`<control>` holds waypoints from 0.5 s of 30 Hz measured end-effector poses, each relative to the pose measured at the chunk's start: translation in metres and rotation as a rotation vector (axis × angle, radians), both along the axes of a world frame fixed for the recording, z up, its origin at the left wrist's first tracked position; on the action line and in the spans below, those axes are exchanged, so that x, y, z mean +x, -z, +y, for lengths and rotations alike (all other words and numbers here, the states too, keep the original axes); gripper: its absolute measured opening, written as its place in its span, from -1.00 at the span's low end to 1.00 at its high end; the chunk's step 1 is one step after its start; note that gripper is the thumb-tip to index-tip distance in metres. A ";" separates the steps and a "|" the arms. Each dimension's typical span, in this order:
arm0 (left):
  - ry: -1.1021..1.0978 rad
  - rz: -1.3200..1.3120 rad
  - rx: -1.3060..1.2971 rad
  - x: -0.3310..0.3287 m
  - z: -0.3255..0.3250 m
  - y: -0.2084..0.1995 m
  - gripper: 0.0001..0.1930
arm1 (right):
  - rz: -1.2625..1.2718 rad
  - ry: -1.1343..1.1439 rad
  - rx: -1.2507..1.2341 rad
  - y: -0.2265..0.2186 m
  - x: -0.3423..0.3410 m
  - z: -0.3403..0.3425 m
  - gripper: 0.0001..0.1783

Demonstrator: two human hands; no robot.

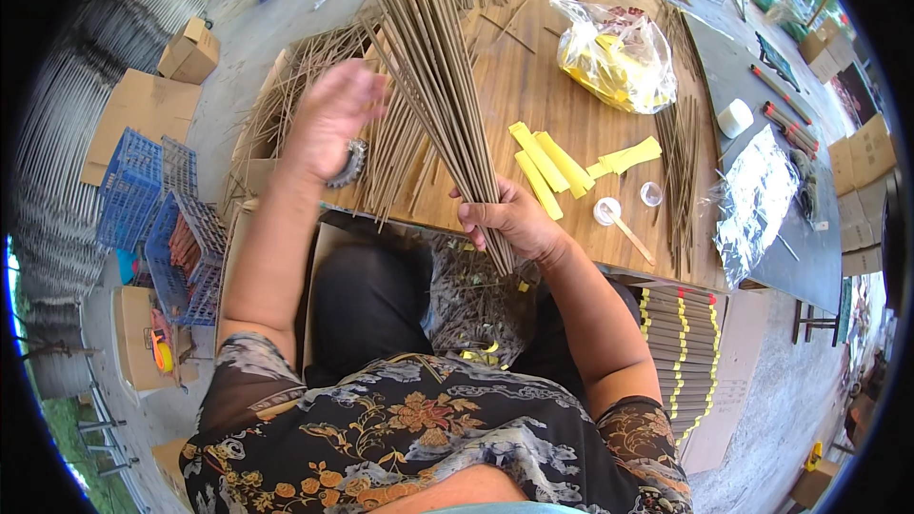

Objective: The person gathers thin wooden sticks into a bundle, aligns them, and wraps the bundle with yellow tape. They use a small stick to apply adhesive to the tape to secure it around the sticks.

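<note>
My right hand (509, 221) is closed round the lower end of a bundle of thin brown incense sticks (438, 86). The bundle fans out toward its upper end and leans to the left above the table. Beside its upper part, my left hand (343, 109) is raised and holds nothing. Its fingers look stretched out, though motion blurs them. More loose brown sticks (388, 167) lie on the wooden table (514, 67) under and left of the bundle. Yellow paper strips (552, 164) lie just right of it, near my right hand.
A clear plastic bag (619, 62) with yellow strips sits farther back. A small white tub (606, 211) with a flat wooden stick stands at the right. More sticks (678, 181) line the right edge. Banded bundles (684, 352) lie below the table, and blue crates (133, 190) stand left.
</note>
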State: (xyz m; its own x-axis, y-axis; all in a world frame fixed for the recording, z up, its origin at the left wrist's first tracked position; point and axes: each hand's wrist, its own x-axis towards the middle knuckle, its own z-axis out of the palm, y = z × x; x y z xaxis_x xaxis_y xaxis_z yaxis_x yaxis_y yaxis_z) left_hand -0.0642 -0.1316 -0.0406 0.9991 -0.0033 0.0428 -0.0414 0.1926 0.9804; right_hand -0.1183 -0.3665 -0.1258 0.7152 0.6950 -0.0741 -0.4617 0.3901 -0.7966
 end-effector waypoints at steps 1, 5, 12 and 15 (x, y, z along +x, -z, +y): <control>0.074 -0.025 -0.050 -0.004 -0.021 0.008 -0.51 | 0.007 -0.028 0.013 0.000 -0.001 0.000 -0.73; 0.379 0.056 -0.483 -0.016 -0.075 0.011 -0.56 | 0.030 -0.112 0.006 -0.010 -0.007 -0.004 -0.71; 0.414 0.063 -0.597 -0.005 -0.078 0.019 -0.84 | 0.058 -0.115 0.047 -0.015 -0.013 -0.006 -0.75; 0.482 0.064 -0.677 -0.004 -0.079 0.017 -0.83 | 0.084 -0.169 0.087 -0.019 -0.014 -0.007 -0.77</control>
State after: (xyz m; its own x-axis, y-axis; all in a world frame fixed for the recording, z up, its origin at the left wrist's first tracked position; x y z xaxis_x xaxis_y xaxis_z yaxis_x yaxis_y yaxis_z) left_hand -0.0686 -0.2107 -0.0579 0.8953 -0.4254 0.1323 0.2485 0.7234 0.6441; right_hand -0.1321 -0.3738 -0.1064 0.5816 0.8110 -0.0627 -0.5897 0.3673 -0.7193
